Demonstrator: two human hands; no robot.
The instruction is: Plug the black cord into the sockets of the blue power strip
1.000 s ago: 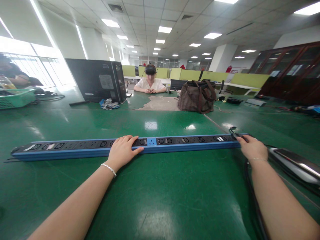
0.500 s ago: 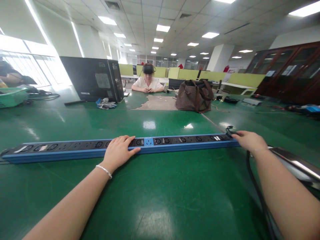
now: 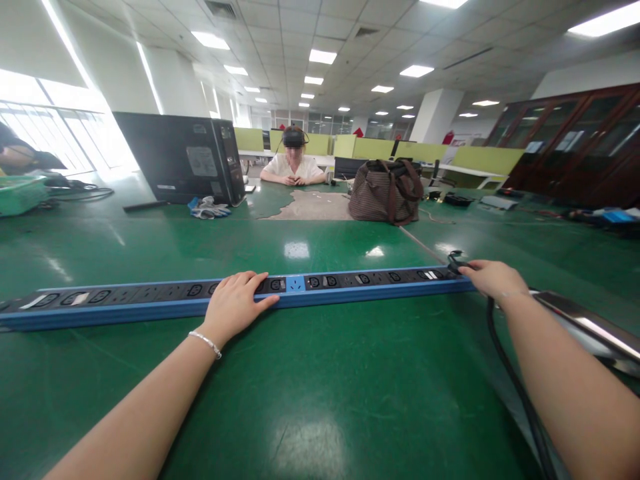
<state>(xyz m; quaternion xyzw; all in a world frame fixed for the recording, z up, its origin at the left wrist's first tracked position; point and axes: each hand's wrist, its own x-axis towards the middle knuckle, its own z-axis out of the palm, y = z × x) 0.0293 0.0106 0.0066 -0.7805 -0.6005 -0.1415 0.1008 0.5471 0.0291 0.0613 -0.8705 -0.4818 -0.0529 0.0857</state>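
Observation:
A long blue and black power strip (image 3: 350, 287) lies across the green table (image 3: 320, 373). Near its middle, my left hand (image 3: 235, 300) rests over the strip, its fingers on the top face and the thumb along the front edge, beside a light blue socket (image 3: 295, 284). At the strip's right end my right hand (image 3: 493, 279) pinches a black plug or connector (image 3: 454, 262); its exact shape is partly hidden by the fingers. A black cable (image 3: 507, 360) runs down from under this hand toward the bottom right.
A black computer case (image 3: 185, 159) and gloves (image 3: 209, 208) stand beyond the strip at left, a brown bag (image 3: 385, 192) at centre right. A person (image 3: 293, 167) sits across the table. At far left is a green basket (image 3: 23, 195); a shiny metallic object (image 3: 590, 327) lies right.
The whole view has shifted slightly, so things appear a little further left. Both hands keep their places on the strip and at its right end.

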